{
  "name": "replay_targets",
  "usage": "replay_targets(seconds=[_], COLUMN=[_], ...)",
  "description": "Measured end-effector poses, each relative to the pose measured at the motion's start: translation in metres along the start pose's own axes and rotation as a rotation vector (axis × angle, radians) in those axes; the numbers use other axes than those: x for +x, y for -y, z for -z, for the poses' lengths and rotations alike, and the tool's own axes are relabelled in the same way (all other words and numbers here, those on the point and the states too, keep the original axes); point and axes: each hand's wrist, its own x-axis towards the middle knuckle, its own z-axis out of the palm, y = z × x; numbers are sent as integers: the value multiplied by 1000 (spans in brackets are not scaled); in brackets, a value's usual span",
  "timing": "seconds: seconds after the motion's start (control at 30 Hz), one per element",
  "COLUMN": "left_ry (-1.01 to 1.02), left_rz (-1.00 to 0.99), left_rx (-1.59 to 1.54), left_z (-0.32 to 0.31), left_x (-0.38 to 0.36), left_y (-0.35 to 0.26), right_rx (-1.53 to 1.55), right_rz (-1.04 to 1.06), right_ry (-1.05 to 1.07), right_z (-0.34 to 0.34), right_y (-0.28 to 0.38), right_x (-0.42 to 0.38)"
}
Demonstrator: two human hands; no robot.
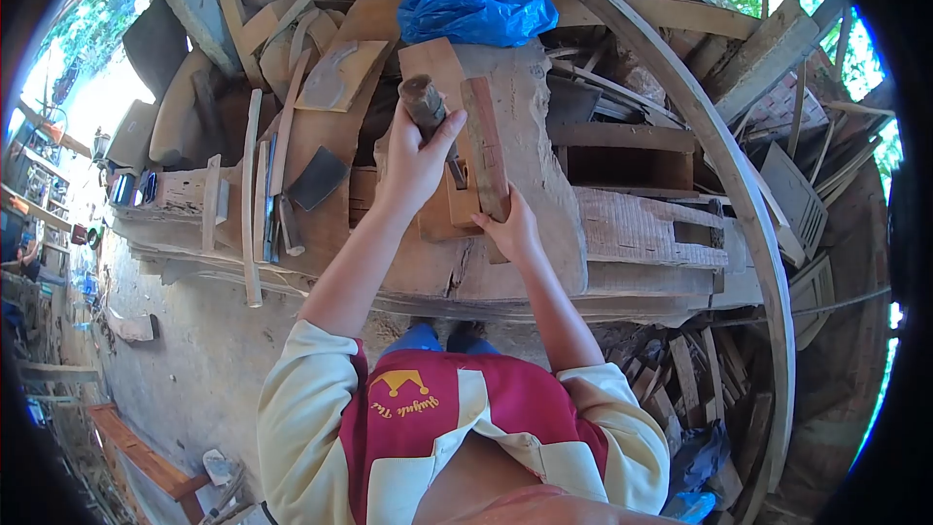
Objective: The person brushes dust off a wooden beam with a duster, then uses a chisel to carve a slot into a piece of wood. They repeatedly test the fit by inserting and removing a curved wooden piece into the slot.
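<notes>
My left hand (413,165) is wrapped around the thick wooden handle of a chisel (422,100). Its metal blade points down at a light wooden block (462,202) on the workbench (530,126). In my right hand (513,226) is a reddish-brown wooden bar (485,148), gripped near its lower end. The bar stands just right of the chisel, its far end level with the handle. Behind both tools lies a flat light board (434,63), partly covered by them.
A blue plastic bag (476,5) sits at the bench's back. Left lie a dark flat piece (318,179), thin wooden strips (251,199) and a board with a grey template (335,78). A long curved beam (719,126) arches past the right side. Scrap wood (690,369) is piled below.
</notes>
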Motion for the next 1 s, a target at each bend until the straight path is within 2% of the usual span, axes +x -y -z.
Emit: replay_targets(seconds=[0.2,0.27,0.57,0.8,1.0], left_ry=[-47,-86,-4,-21,-17], left_rz=[-37,-159,-92,-142,-69], left_rx=[54,119,265,262,378], left_z=[-5,-9,-17,-16,-19], left_x=[4,5,7,7,-5], left_y=[6,7,-9,-1,-4], right_rx=[-37,-54,-135,-109,-88], right_rz=[11,4,-22,-5,-17], right_ry=[-8,-4,-12,0,-2], right_z=[-1,0,1,0,3], right_y=[-1,3,8,4,11], right_x=[0,-1,-3,-3,-4])
